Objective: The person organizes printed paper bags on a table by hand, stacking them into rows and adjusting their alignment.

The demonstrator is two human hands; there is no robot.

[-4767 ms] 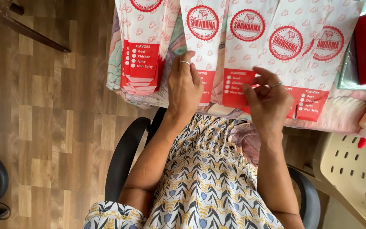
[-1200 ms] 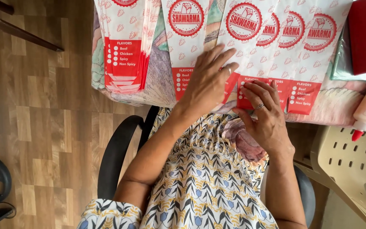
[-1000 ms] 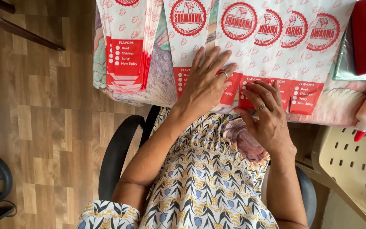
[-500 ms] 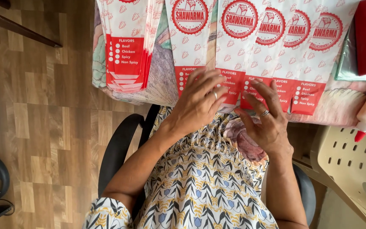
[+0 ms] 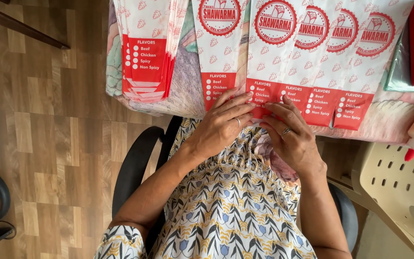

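Both hands now lie together at the near edge of the table (image 5: 188, 91). The left hand (image 5: 224, 124), which earlier rested flat and spread higher up, has slid down; its fingers lie loosely extended on the red bottom band of a white-and-red paper bag (image 5: 267, 57), pressing rather than gripping. The right hand (image 5: 291, 136) has stayed put, fingertips bent onto the same band where the fanned row of bags (image 5: 341, 62) overlaps. A separate stack of bags (image 5: 147, 52) sits well apart to the left.
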